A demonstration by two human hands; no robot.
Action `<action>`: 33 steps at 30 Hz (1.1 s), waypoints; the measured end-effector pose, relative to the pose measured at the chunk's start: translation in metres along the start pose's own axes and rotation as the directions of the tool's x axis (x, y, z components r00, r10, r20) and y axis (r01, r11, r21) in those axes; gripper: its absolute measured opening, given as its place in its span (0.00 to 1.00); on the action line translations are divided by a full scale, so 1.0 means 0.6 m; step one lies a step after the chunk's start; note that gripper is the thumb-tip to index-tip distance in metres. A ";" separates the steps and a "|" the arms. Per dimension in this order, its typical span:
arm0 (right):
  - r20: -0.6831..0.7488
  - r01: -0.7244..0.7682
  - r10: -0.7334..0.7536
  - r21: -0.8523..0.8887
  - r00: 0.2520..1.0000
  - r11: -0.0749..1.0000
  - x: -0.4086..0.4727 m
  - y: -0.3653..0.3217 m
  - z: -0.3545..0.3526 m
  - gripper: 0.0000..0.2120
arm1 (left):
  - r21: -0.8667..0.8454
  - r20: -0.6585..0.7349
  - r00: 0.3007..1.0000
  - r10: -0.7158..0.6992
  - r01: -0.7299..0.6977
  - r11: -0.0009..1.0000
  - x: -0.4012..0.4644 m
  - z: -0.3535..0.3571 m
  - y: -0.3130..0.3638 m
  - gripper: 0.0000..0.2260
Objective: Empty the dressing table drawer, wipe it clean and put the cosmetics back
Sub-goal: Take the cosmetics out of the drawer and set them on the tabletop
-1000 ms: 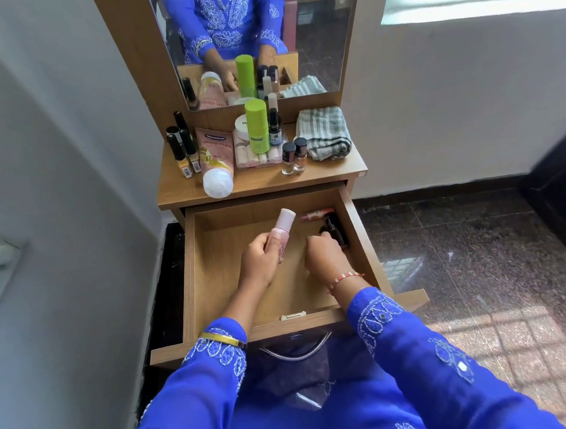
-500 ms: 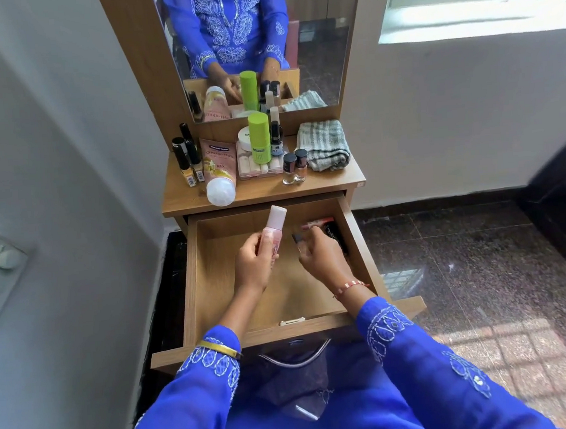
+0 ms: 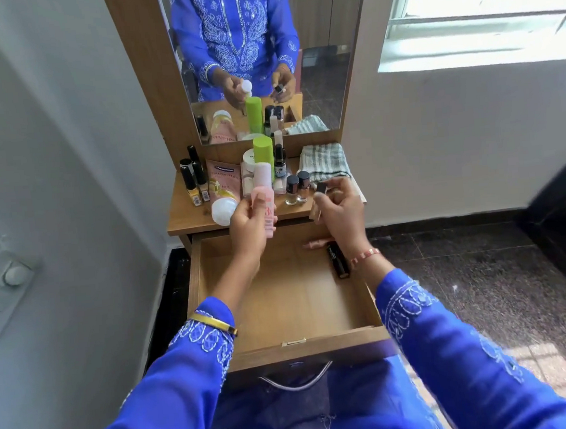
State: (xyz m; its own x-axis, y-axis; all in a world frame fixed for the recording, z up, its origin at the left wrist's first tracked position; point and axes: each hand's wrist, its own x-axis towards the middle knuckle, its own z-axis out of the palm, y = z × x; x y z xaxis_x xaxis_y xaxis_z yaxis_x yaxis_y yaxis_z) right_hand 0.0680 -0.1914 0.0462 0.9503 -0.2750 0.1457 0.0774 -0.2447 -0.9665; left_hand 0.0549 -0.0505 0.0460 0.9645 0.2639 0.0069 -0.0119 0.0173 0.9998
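Observation:
The wooden drawer [image 3: 295,343] stands pulled out under the dressing table top [image 3: 187,218]. My left hand [image 3: 247,225] grips a pink bottle [image 3: 263,202] with a pale cap, held upright over the table's front edge. My right hand [image 3: 337,210] pinches a small black-capped bottle [image 3: 319,196] just right of it, above the drawer's back. Inside the drawer, by its right wall, lie a black tube [image 3: 337,259] and a pink stick [image 3: 314,244]. On the table top stand a green bottle [image 3: 263,156], two small dark-capped bottles [image 3: 297,187], yellow nail polishes [image 3: 193,184] and a lying pink tube [image 3: 223,192].
A folded striped cloth [image 3: 324,160] lies at the table's back right. The mirror [image 3: 261,46] rises behind the cosmetics. A grey wall with a switch panel [image 3: 6,283] is close on the left. Dark stone floor [image 3: 483,283] spreads to the right, under a window [image 3: 479,12].
Both hands rose out of the drawer toward the table top. The left carried the pink bottle up; the right took a small black-capped bottle from the drawer's right side.

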 end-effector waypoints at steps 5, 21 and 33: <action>-0.036 0.018 -0.017 0.024 0.999 1.000 0.087 -0.051 -0.004 0.08 | -0.012 -0.028 0.999 0.017 -0.017 1.000 0.035 -0.001 0.035 0.14; 0.159 -0.102 0.235 -0.580 0.959 0.808 0.226 -0.066 0.065 0.16 | -0.043 -0.052 0.997 -0.052 0.049 0.998 0.061 -0.003 0.037 0.08; 0.136 -0.033 0.150 -0.623 0.979 0.781 0.231 -0.051 0.082 0.13 | -0.084 -0.012 0.993 -0.118 0.116 0.990 0.060 -0.001 0.032 0.16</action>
State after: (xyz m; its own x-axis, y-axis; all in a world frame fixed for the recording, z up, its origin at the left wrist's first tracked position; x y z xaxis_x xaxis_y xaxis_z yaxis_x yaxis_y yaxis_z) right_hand 0.2124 -0.1766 0.0855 0.9832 -0.1798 -0.0310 -0.1591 -0.7613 -0.6286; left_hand 0.0893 -0.0400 0.0652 0.9561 0.2712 -0.1111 0.0783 0.1288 0.9886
